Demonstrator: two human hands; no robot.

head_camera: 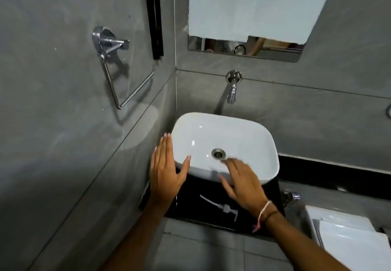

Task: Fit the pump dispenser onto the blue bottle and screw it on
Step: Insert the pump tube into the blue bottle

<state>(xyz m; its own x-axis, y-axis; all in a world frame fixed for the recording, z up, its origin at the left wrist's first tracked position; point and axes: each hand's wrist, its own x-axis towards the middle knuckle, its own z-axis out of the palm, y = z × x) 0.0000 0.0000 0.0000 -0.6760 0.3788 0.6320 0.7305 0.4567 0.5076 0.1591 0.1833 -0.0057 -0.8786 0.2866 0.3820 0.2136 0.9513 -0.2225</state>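
Observation:
A white pump dispenser (224, 206) with its long dip tube lies flat on the black counter (190, 205) in front of the white basin (224, 141). No blue bottle shows anywhere in view. My left hand (167, 165) hovers flat and open at the basin's left rim, fingers straight and pointing away from me. My right hand (241, 182) is spread open over the basin's front rim, slightly blurred, just above and right of the pump. Neither hand holds anything.
A wall tap (232, 86) sticks out above the basin, under a mirror (247, 46). A chrome towel ring (118, 67) hangs on the left wall. A white toilet cistern (347, 228) stands at lower right, with a small chrome valve (293, 196) beside the counter.

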